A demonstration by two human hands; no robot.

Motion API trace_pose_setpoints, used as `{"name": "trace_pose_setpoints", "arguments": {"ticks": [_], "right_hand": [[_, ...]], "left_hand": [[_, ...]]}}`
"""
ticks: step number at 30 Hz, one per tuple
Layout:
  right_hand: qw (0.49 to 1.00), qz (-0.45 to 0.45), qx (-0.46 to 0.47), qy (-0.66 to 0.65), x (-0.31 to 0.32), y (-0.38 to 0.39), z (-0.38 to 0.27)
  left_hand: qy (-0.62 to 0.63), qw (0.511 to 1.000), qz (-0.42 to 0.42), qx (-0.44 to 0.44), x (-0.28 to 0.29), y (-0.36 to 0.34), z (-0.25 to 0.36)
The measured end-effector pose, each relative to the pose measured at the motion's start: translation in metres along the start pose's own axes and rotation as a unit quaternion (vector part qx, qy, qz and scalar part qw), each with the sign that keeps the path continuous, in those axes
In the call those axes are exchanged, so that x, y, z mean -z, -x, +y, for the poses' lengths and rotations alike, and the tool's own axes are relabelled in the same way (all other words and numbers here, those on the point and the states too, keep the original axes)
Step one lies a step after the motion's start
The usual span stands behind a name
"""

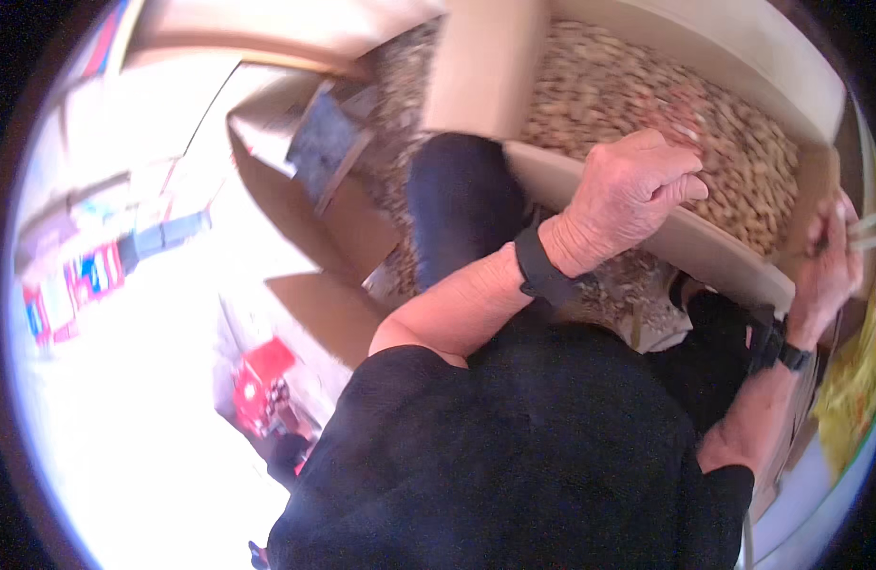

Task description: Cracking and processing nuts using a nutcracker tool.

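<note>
My left hand [637, 185] is closed in a fist-like pinch above the near wall of a cardboard box [637, 214]. What it holds, if anything, is hidden. Inside the box lies a broad layer of brown, peanut-like pieces [599, 90], with a reddish patch [673, 114] just beyond the hand. By the box's right end is my right hand [825, 271], its fingers curled and somewhat blurred. Pale thin strips [870, 228] show beside those fingers; what exactly is in the grip cannot be made out.
On the left stands an open cardboard box [310, 218] with a bluish-grey piece [322, 138] at it. Small brown bits litter the floor [390, 104]. A yellow plastic bag [851, 380] hangs at the right. Red items [264, 385] and colourful packages [77, 285] lie farther left.
</note>
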State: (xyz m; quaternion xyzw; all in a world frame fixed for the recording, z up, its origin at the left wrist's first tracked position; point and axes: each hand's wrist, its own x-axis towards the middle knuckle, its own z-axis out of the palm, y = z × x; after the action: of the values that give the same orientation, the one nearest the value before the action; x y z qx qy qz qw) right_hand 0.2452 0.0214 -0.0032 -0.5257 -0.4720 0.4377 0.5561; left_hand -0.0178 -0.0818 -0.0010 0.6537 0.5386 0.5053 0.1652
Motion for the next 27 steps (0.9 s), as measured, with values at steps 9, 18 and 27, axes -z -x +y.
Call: {"name": "trace_pose_setpoints", "arguments": {"ticks": [9, 18, 27], "right_hand": [[0.993, -0.064, 0.085, -0.044, -0.058, 0.053, -0.023], [0.993, -0.107, 0.058, -0.012, -0.08, 0.089, -0.021], [0.991, -0.122, 0.056, 0.023, -0.077, 0.106, -0.012]], "left_hand": [[-0.214, 0.895, 0.242, 0.308, 0.161, 0.139, -0.029], [-0.249, 0.641, 0.491, 0.534, 0.211, 0.332, -0.11], [-0.43, 0.578, 0.375, 0.583, 0.29, 0.296, -0.118]]}}
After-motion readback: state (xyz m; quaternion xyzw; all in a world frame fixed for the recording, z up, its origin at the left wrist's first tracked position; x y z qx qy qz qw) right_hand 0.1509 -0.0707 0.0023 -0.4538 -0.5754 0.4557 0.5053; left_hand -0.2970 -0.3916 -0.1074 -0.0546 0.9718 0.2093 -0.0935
